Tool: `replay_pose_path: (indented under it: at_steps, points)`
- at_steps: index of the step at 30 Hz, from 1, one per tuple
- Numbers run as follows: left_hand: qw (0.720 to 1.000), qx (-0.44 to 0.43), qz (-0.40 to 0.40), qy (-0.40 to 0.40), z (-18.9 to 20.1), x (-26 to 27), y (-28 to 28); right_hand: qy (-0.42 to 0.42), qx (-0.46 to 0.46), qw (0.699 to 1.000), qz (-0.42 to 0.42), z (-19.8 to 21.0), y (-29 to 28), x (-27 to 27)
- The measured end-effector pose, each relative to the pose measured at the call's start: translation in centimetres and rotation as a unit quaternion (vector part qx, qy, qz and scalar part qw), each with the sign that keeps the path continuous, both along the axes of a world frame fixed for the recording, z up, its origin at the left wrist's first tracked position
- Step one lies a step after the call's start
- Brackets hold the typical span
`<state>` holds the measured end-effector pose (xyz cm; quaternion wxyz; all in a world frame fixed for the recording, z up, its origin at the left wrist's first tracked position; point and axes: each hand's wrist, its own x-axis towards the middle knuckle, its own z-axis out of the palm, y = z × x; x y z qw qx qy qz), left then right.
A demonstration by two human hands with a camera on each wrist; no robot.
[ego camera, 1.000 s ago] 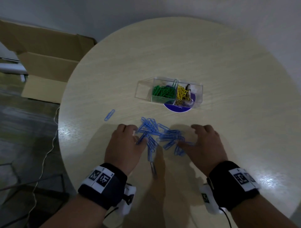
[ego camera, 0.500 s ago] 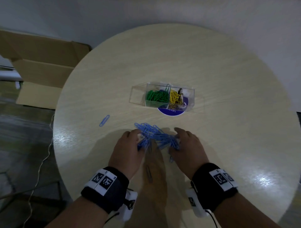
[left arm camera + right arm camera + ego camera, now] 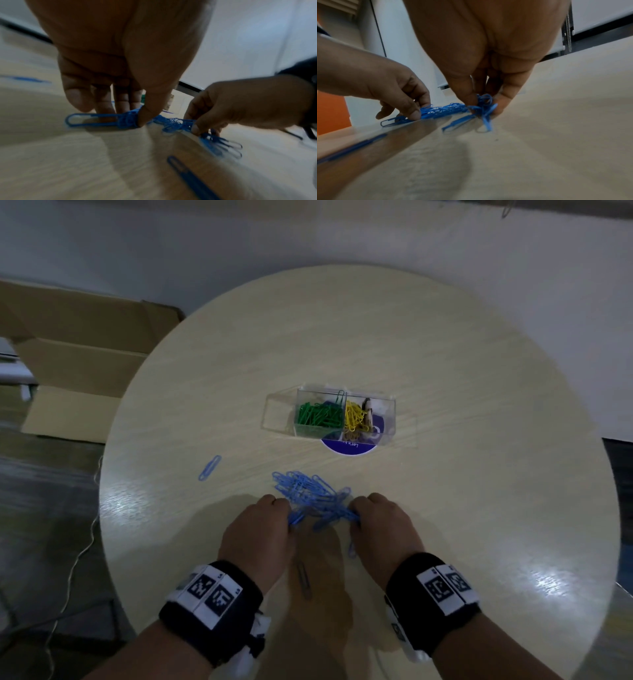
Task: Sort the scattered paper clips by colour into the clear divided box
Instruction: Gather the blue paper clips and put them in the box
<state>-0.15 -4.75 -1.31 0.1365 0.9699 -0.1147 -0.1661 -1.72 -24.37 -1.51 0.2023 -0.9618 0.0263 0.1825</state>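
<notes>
Pale wood-grain round counter (image 3: 445, 371) carries a clear divided plastic box (image 3: 329, 414) – green and yellow clips inside, its right cell hard to read. Nearer, both hands pinch a heap of blue paper clips (image 3: 313, 496): left hand (image 3: 255, 537) at one end, right hand (image 3: 382, 530) at the other, fingertips hidden from above.

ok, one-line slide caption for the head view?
Left hand and right hand pinch the heap of blue paper clips on the round wooden table, near the clear divided box.
</notes>
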Motion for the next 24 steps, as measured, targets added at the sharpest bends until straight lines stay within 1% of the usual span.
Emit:
replay_pose_path:
  at_steps: [2, 4, 7, 10, 13, 15, 17, 19, 22, 24]
  points:
    - [1.000, -0.010, -0.008, -0.008, 0.0, 0.3, 0.0, -0.012, 0.024, 0.999, -0.021, 0.1, -0.6, -0.2]
    - [0.999, -0.001, -0.028, -0.029, 0.4, 0.3, -0.2, -0.030, 0.045, 0.997, -0.048, 0.3, -1.5, -0.3]
    - [0.998, -0.017, -0.031, -0.046, 1.8, 0.7, -1.0, -0.049, 0.067, 0.993, -0.087, 0.9, -3.2, -0.4]
    - [0.995, -0.085, 0.003, -0.046, 4.0, 2.3, -2.7, -0.077, 0.099, 0.984, -0.128, 1.6, -4.9, -0.3]
    - [0.978, -0.200, 0.056, -0.029, 5.9, 5.4, -5.5, -0.105, 0.117, 0.975, -0.158, 2.7, -6.5, -0.1]
    - [0.965, -0.250, 0.079, -0.018, 6.1, 8.0, -7.7, -0.123, 0.125, 0.969, -0.173, 3.5, -7.4, 0.2]
    - [0.958, -0.272, 0.090, -0.011, 6.0, 10.4, -9.8, -0.129, 0.133, 0.965, -0.188, 4.3, -8.1, 0.5]
    - [0.966, -0.247, 0.079, -0.017, 5.7, 12.3, -11.5, -0.130, 0.135, 0.963, -0.194, 5.0, -8.6, 0.7]
    - [0.988, -0.148, 0.045, -0.030, 5.3, 14.1, -13.6, -0.137, 0.143, 0.960, -0.200, 5.7, -9.1, 1.1]
    - [0.994, -0.106, 0.035, -0.010, 4.9, 14.7, -14.4, -0.141, 0.149, 0.957, -0.205, 5.9, -9.3, 1.4]
